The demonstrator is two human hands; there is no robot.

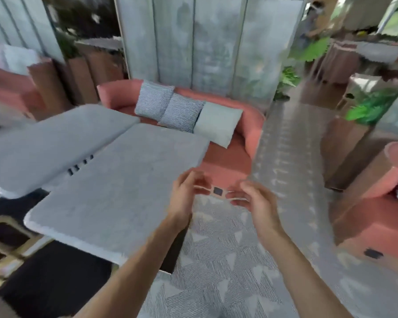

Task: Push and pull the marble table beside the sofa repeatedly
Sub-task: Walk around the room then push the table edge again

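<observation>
The grey marble table (pixel 115 191) fills the lower left, its far corner almost touching the pink sofa (pixel 228 161). My left hand (pixel 185 193) hovers just past the table's right edge, fingers curled and apart, holding nothing. My right hand (pixel 254 198) is further right, over the patterned carpet, also with loose curled fingers and nothing in it. Neither hand touches the table. The picture is blurred, so fine finger contact is hard to judge.
A second grey table (pixel 44 143) stands to the left of the first. Three cushions (pixel 184 111) lie on the sofa. Another pink sofa (pixel 377 203) and brown planters (pixel 345 148) stand at right. Patterned carpet (pixel 228 271) runs between them.
</observation>
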